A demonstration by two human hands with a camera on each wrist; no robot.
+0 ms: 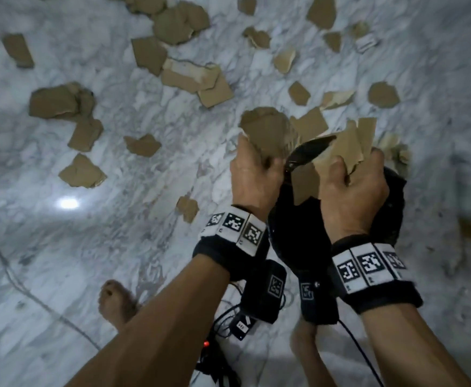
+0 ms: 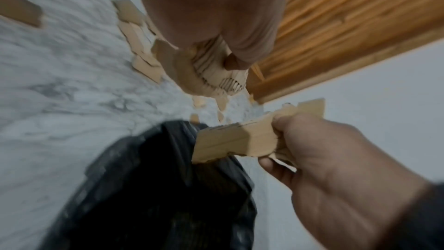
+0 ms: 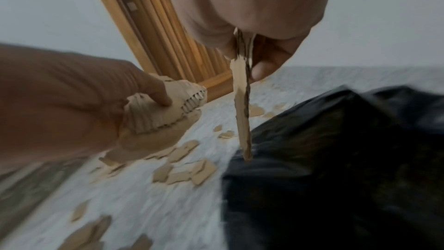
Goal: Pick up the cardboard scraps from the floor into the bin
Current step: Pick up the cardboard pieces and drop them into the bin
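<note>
Cardboard scraps (image 1: 192, 76) litter the marble floor (image 1: 47, 247), most on the far side. They look light, stiff and flat, best pinched by an edge. The left hand (image 1: 252, 177) and right hand (image 1: 353, 191) each clamp fingers on a bunch above the black bin bag (image 2: 149, 187).

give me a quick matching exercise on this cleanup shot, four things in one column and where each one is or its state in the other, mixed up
Things:
1. left hand
2. right hand
3. black bin bag
4. wooden door

States or places:
A. gripping flat cardboard pieces above the bag
B. open-mouthed, below both hands
C. gripping a crumpled cardboard wad
D. standing at the far edge of the marble floor

Pairs: 1-C, 2-A, 3-B, 4-D
</note>
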